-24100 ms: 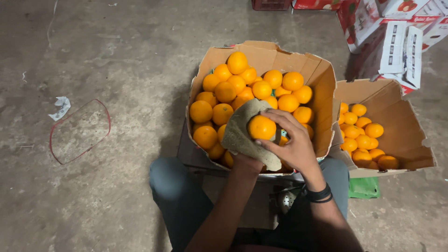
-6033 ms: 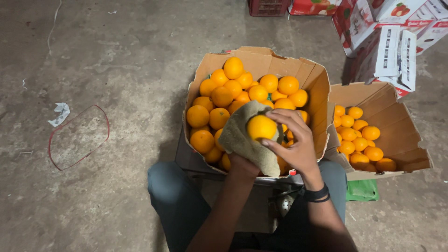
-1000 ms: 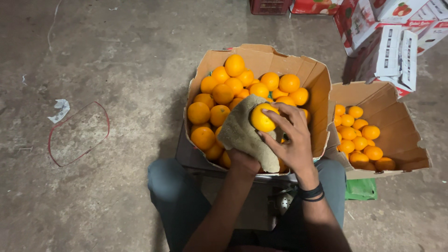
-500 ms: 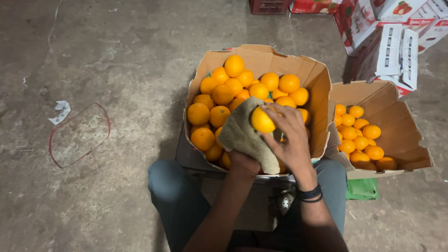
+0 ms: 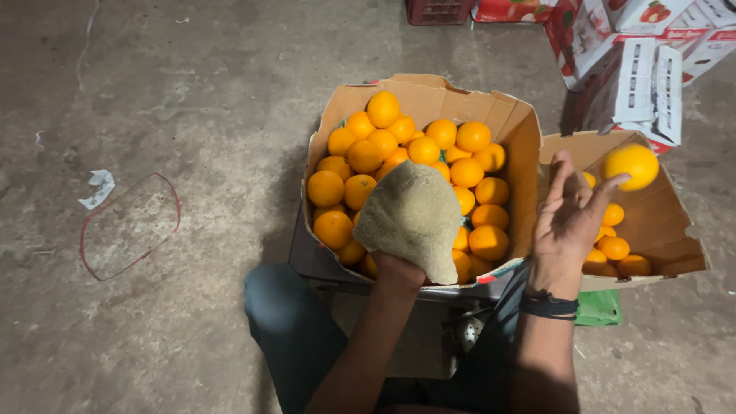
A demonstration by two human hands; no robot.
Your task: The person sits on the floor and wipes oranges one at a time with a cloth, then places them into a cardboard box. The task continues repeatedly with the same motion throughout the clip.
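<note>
- One orange [image 5: 630, 166] is in the air just past the fingertips of the right hand [image 5: 569, 218], above the smaller box [image 5: 675, 230]; nothing touches it.
- The right hand is spread open, palm up, fingers apart, holding nothing. It sits over the near left corner of the smaller box, with a dark band [image 5: 549, 304] round the wrist.
- The left hand [image 5: 399, 264] is almost wholly hidden under a tan cloth [image 5: 414, 215]; the cloth is draped over it and bunched at the wrist, so it has hold of the cloth, but how tightly the fingers close cannot be told.
- The cloth-covered hand is raised over the near side of the big box [image 5: 429, 96], which is heaped with oranges [image 5: 383, 146].
- The smaller box stands just to the right of the big one, their walls touching, and holds a shallower layer of oranges [image 5: 613, 247] along its near left side.
- A green bag [image 5: 602, 307] lies flat on the floor, partly under the smaller box's near edge.
- The person's knees, in dark trousers [image 5: 284, 322], are on either side of the big box.
- White and red cartons [image 5: 636, 54] are stacked at the top right, and a red wire loop [image 5: 130, 222] with a scrap of paper [image 5: 98, 188] beside it lies well off to the left on the concrete floor [image 5: 192, 92].
</note>
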